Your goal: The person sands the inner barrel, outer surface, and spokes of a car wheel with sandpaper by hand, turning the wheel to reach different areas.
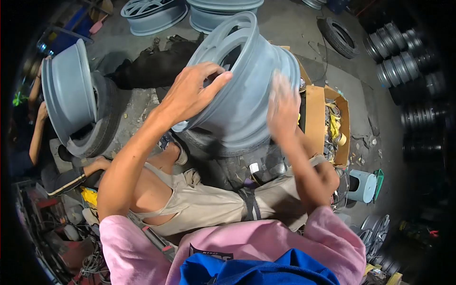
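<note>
A large grey-blue wheel rim (247, 95) stands tilted in front of me, over a dark tyre on the floor. My left hand (194, 90) is at the rim's left edge, its thumb and fingers curved apart around the lip. Over the right side of the barrel is my right hand (283, 107), blurred by motion, its fingers stretched upward; whether it touches the metal cannot be made out. The underside of the rim is hidden.
At the left a co-worker's arms (39, 121) are beside another rim (71, 90) on a tyre (107, 109). A cardboard box (315, 114) of scraps is at the right, near a light-blue stool (363, 186). More rims (154, 19) lie behind.
</note>
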Demonstrator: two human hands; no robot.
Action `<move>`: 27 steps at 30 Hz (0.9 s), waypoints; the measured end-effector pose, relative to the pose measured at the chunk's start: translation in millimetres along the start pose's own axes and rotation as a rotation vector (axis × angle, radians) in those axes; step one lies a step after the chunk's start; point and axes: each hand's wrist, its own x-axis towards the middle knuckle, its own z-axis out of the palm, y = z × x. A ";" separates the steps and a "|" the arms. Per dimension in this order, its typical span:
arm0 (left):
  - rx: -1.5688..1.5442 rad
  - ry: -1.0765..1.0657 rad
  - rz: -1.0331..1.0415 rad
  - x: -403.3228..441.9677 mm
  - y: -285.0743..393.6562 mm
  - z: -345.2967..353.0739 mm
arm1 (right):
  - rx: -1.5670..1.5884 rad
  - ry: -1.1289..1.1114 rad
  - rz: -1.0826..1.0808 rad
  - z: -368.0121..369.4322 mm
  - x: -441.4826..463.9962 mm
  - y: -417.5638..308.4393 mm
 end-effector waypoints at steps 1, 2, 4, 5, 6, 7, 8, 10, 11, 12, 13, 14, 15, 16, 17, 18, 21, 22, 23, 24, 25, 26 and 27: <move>0.030 0.016 0.014 4.5 2.5 5.9 | 0.005 -0.057 0.042 16.5 33.4 30.6; 0.064 0.027 0.030 8.7 5.3 11.0 | 0.011 -0.111 0.090 32.5 64.3 56.3; 0.096 -0.021 -0.012 13.1 7.8 20.5 | -0.058 -0.584 0.287 21.3 131.5 53.9; 0.092 -0.043 -0.075 15.5 5.5 25.3 | -0.057 -0.583 0.293 22.4 129.0 50.4; 0.084 -0.058 -0.139 18.9 2.6 28.6 | 0.038 -0.501 0.332 25.5 126.2 46.6; 0.079 -0.054 -0.141 23.7 -1.1 30.9 | 0.131 -0.423 0.367 29.2 121.5 40.8; -0.041 -0.096 -0.183 30.1 -6.2 31.7 | 0.080 -0.188 0.260 33.2 93.2 27.3; -0.167 -0.134 -0.239 33.6 -11.0 37.2 | -0.042 0.006 0.130 5.5 15.8 -16.5; -0.194 -0.097 -0.275 36.2 -9.8 43.5 | -0.119 -0.028 0.114 -13.3 -18.4 -36.3; -0.222 -0.065 -0.311 37.6 -10.0 49.2 | -0.080 -0.102 0.114 -27.3 -55.1 -52.9; -0.227 -0.075 -0.319 37.8 -7.9 50.6 | -0.043 -0.177 0.117 -34.2 -78.6 -60.5; -0.228 -0.078 -0.303 38.7 -2.3 49.3 | -0.046 -0.186 0.127 -37.5 -78.8 -58.3; -0.228 -0.079 -0.287 39.0 0.5 50.2 | -0.074 -0.238 0.079 -44.5 -73.7 -54.2; -0.228 -0.081 -0.292 38.8 -1.0 53.4 | -0.098 -0.287 0.024 -48.2 -65.7 -47.5; -0.221 -0.020 -0.250 38.7 -4.4 54.4 | -0.077 -0.253 0.031 -42.2 -49.7 -31.8; -0.214 0.047 -0.212 37.1 -7.5 54.3 | -0.076 -0.177 0.027 -32.9 -28.3 -13.4; -0.165 0.036 -0.212 33.3 -9.4 55.0 | -0.131 -0.148 -0.052 -2.2 57.5 56.1; -0.167 0.036 -0.221 34.2 -8.1 54.2 | -0.104 -0.196 -0.071 25.2 83.4 95.9; -0.176 0.010 -0.214 35.7 -4.7 52.3 | -0.076 -0.246 -0.086 56.0 109.4 132.9; -0.186 -0.020 -0.208 36.8 -1.9 51.0 | 0.025 -0.428 -0.038 76.5 140.0 153.3; -0.197 -0.026 -0.210 37.7 -0.8 49.8 | 0.128 -0.607 0.010 91.6 168.7 164.3; -0.193 -0.027 -0.219 37.5 -3.0 52.5 | 0.138 -0.612 0.011 107.2 188.8 166.3; -0.213 0.002 -0.200 37.5 -4.8 54.5 | 0.204 -0.779 0.120 121.9 207.2 162.1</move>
